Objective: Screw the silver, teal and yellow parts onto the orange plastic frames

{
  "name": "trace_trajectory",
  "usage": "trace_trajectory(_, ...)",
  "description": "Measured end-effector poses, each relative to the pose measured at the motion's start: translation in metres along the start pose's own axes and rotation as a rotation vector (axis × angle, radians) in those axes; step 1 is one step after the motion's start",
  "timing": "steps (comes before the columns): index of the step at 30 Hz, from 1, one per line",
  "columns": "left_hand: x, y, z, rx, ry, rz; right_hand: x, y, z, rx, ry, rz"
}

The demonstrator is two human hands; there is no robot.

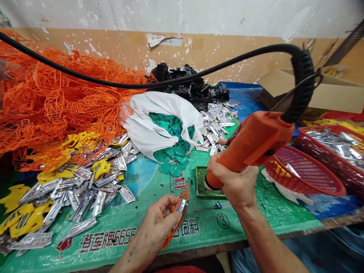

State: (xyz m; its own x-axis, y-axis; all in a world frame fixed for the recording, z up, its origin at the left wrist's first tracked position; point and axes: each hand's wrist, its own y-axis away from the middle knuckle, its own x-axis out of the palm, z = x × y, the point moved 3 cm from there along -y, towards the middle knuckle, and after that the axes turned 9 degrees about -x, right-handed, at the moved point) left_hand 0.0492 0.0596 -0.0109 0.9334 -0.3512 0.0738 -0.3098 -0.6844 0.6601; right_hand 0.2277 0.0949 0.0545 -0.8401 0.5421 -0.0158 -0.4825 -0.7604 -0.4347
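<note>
My left hand (162, 220) pinches an orange plastic frame (185, 192) together with a silver metal plate (181, 205), just above the front of the table. My right hand (239, 182) is wrapped round the body of an orange power screwdriver (250, 142), whose nose points down and left. That nose is over a small green basket (200, 190), and its tip is hidden. Between the hands, a thin screwdriver (207, 207) with a blue handle lies on the table sheet. From the tool's back end a black cable (176, 80) arches across the view.
Orange frames (71, 87) are heaped at left, behind silver plates (88, 197) and yellow parts (31, 220). A white bag (142, 121) holds green pieces (170, 125). Black parts (184, 81) lie behind it. Red baskets (309, 170) and a cardboard box (318, 91) stand at right.
</note>
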Motion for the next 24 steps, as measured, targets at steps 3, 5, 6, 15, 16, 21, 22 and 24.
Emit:
trace_trajectory(3, 0.0, -0.001, 0.0, 0.002, -0.002, 0.004, 0.0, 0.0, 0.0, -0.008, -0.006, -0.001)
trace_trajectory(5, -0.001, -0.001, 0.0, 0.005, -0.002, -0.003, -0.001, 0.0, 0.0, -0.021, -0.013, -0.005)
trace_trajectory(6, -0.001, 0.0, 0.0, 0.007, -0.002, -0.005, -0.001, 0.001, 0.0, -0.027, -0.016, -0.009)
trace_trajectory(15, 0.002, 0.003, -0.003, 0.016, 0.01, -0.012, -0.002, 0.003, -0.003, -0.061, -0.012, -0.021)
trace_trajectory(16, 0.002, 0.003, -0.003, 0.018, 0.011, -0.012, -0.002, 0.003, -0.003, -0.057, -0.015, -0.02)
trace_trajectory(21, 0.001, 0.002, -0.001, 0.041, -0.002, 0.011, -0.003, 0.002, -0.006, -0.014, -0.043, -0.003)
trace_trajectory(22, 0.001, 0.002, -0.001, 0.042, -0.006, 0.018, -0.005, 0.001, -0.008, -0.002, -0.06, 0.001)
trace_trajectory(24, 0.0, 0.0, 0.0, 0.039, -0.005, 0.032, -0.008, -0.001, -0.01, 0.006, -0.096, -0.002)
